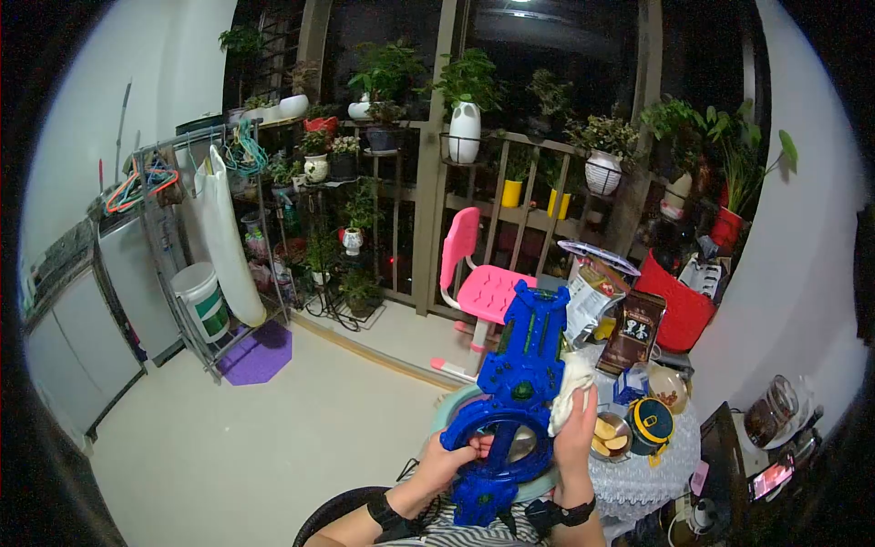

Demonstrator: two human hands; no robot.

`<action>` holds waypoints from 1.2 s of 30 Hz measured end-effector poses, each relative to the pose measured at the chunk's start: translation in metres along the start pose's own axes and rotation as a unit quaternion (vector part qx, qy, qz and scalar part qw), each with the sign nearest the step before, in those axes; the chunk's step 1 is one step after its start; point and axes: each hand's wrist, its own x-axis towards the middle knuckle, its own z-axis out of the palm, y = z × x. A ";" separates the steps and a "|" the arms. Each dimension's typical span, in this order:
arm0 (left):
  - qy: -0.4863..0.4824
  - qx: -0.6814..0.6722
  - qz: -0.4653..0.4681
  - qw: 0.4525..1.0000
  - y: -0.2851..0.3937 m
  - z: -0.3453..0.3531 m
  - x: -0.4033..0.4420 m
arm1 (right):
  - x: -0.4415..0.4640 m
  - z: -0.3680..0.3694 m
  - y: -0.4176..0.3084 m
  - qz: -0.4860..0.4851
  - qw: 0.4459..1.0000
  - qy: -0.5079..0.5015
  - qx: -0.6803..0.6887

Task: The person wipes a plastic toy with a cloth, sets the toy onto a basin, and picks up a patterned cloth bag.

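A long blue plastic piece (533, 346) with a round ring at its lower part is held upright in front of my body. My left hand (447, 463) grips the ring's left side, with fingers curled through its opening. On the right, my right hand (576, 433) is closed on a white cloth (571, 390), which lies against the right edge of the blue piece. Behind the ring, part of a pale green basin (453, 407) shows; its inside is mostly hidden.
A lace-covered table (643, 479) at the right holds a bowl of yellow pieces (611, 436), a dark green container (651, 425) and a brown bag (632, 330). A pink chair (488, 287) stands ahead. Potted plants line the window; a drying rack (164, 264) stands left.
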 end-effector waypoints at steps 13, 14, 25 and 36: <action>0.082 -0.023 0.013 0.996 0.009 -0.008 0.003 | -0.046 -0.013 0.034 0.019 0.993 -0.103 -0.052; 0.083 -0.013 0.008 0.996 0.009 -0.008 0.002 | -0.048 -0.015 0.030 0.017 0.994 -0.099 -0.053; -0.044 0.032 -0.030 0.998 0.008 0.007 -0.001 | 0.017 -0.026 -0.056 -0.044 0.968 0.027 0.244; -0.051 0.044 -0.053 0.996 0.003 0.003 -0.003 | 0.050 0.026 -0.094 -0.045 0.964 -0.212 0.154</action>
